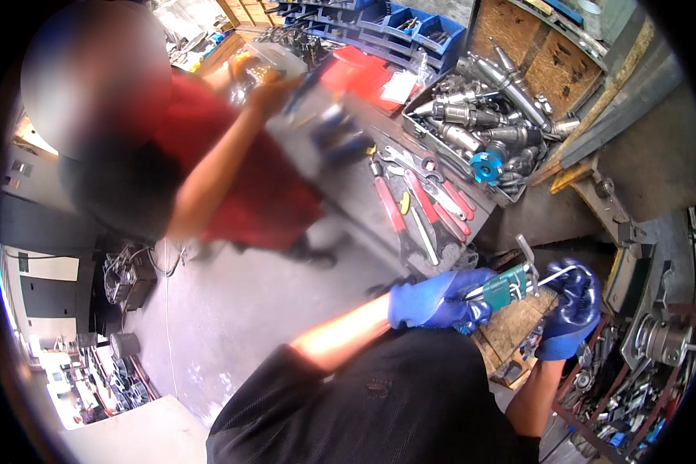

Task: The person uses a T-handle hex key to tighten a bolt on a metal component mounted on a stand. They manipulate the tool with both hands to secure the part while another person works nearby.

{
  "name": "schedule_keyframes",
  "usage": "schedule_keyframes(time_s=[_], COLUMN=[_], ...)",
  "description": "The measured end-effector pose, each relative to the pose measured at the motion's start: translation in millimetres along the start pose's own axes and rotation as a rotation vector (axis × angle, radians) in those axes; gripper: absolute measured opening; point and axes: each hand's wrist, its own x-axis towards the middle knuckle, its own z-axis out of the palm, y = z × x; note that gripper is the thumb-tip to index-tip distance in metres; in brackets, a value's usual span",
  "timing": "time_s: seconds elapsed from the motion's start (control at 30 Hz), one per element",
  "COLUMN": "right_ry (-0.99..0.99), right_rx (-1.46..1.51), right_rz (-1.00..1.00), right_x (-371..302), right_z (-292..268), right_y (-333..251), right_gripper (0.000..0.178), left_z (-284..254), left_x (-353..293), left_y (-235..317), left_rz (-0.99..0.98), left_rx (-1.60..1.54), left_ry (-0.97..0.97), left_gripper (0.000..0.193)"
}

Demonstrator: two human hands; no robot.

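Observation:
My left hand [441, 300], in a blue glove, is closed around a green hex key holder [504, 288] with several silver hex keys in it. One larger hex key stands out from the holder with its bent arm pointing up. My right hand [574, 305], gloved alike, has its fingers closed on the far end of a thin hex key [553, 274]. That key reaches across from the holder; whether its other end is still seated there, I cannot tell. Both hands are in front of my body, above a wooden surface [514, 325].
Pliers and wrenches, several with red handles [389, 203], lie on the grey bench [356, 220]. Behind them sits a metal tray of tool holders [464, 116], near blue bins [394, 27]. At left a person in red and black [216, 155] holds a clear bag [267, 62]. Shelves of metal parts [626, 387] stand at right.

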Motion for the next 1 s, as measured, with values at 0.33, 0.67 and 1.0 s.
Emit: schedule_keyframes(time_s=[0.33,0.67,1.0], right_ry=[0.0,-0.381,-0.139], right_rx=[0.353,1.111,1.095], right_rz=[0.003,0.432,0.66], right_x=[26,5,-16], right_z=[-40,-20,22], right_y=[5,72,39], right_gripper=[0.044,0.032,0.019], left_z=[-62,-190,-247], left_x=[-63,-61,-55], left_y=[-17,-117,-151], left_rz=[-0.248,-0.047,-0.389], left_rx=[-0.098,-0.211,-0.166], left_ry=[0.315,1.33,1.384], left_gripper=[0.045,0.021,0.014])
